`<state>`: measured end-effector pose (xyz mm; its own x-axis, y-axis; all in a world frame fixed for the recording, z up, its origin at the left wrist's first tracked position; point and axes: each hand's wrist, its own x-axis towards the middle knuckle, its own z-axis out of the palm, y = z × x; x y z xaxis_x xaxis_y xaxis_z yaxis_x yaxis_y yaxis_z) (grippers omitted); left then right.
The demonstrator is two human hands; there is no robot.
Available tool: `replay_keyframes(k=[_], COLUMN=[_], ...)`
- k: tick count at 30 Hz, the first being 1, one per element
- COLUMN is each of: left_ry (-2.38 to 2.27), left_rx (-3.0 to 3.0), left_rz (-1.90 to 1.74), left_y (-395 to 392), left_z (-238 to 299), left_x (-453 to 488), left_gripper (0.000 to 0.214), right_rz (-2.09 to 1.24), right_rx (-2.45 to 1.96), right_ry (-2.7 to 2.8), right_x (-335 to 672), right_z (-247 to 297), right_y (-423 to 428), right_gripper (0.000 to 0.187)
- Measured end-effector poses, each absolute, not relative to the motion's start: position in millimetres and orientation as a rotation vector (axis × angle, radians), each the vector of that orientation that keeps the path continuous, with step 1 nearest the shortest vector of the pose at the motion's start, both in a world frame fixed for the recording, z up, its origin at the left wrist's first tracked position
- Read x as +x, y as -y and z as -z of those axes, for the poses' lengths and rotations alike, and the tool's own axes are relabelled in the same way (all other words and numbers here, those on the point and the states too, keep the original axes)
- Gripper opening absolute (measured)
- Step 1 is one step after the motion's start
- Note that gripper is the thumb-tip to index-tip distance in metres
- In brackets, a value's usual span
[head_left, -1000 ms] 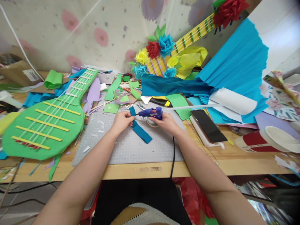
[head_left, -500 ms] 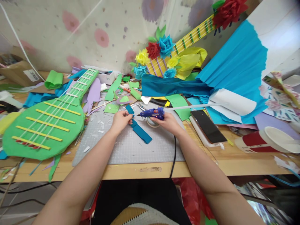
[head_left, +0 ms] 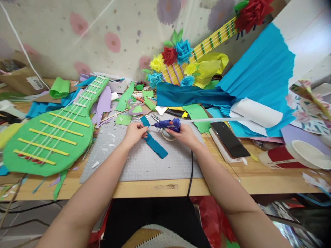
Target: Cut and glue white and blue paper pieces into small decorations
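My left hand (head_left: 133, 133) pinches a teal paper strip (head_left: 155, 144) near its upper end; the strip's lower part lies on the grey cutting mat (head_left: 144, 162). My right hand (head_left: 184, 135) grips a blue glue gun (head_left: 168, 124), its nozzle pointing left at the strip's raised end. The gun's black cord (head_left: 190, 172) runs down over the table's front edge. A roll of tape (head_left: 168, 135) lies under the gun.
A green paper guitar (head_left: 49, 137) fills the left of the table. A phone (head_left: 229, 138) lies to the right, a red-and-white paper cup (head_left: 287, 157) beyond it. Blue crepe paper (head_left: 258, 72), a yellow flower-covered guitar (head_left: 186, 65) and paper scraps crowd the back.
The glue gun's nozzle drew slightly back to the right from the strip's raised end. Both hands otherwise stay in place.
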<state>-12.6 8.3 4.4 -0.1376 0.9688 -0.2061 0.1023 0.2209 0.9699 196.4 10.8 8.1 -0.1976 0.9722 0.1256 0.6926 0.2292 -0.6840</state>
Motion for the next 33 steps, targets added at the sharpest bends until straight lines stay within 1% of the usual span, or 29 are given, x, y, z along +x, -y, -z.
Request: replay_keyframes(k=[7, 12, 14, 19, 23, 26, 28, 30, 33], left_ry=[-1.565, -1.762, -1.799, -1.918, -1.962, -1.976, -1.919, -1.787, -1.581], left_rx=[1.184, 1.814, 1.926, 1.877, 1.855, 1.82, 1.764, 1.608, 1.321], left_rz=[-1.008, -0.972, -0.942, -0.904, -0.89, -1.045, -1.242, -1.342, -1.192], left_y=[-9, -10, -10, -9, -8, -9, -11, -13, -13], left_z=[0, 1, -1, -3, -4, -5, -5, -4, 0], left_x=[-16, -25, -27, -27, -28, -30, -30, -29, -23], left_gripper=[0.016, 0.012, 0.011, 0.009, 0.008, 0.01, 0.013, 0.015, 0.019], right_rz=[-0.645, -0.62, -0.608, -0.568, -0.544, -0.522, -0.523, -0.56, -0.684], right_rx=[-1.574, -1.625, -1.626, -1.634, -1.676, -1.664, -1.61, -1.535, -1.464], right_ry=[1.93, 1.899, 1.906, 1.939, 1.822, 1.69, 1.603, 1.56, 1.635], right_x=[201, 202, 202, 207, 211, 211, 209, 207, 204], right_z=[-8, -10, -11, -17, -14, -10, -9, -9, -10], right_y=[-12, -11, -11, -9, -11, -14, -14, -12, -9], right_gripper=[0.042, 0.045, 0.046, 0.046, 0.048, 0.049, 0.048, 0.047, 0.043])
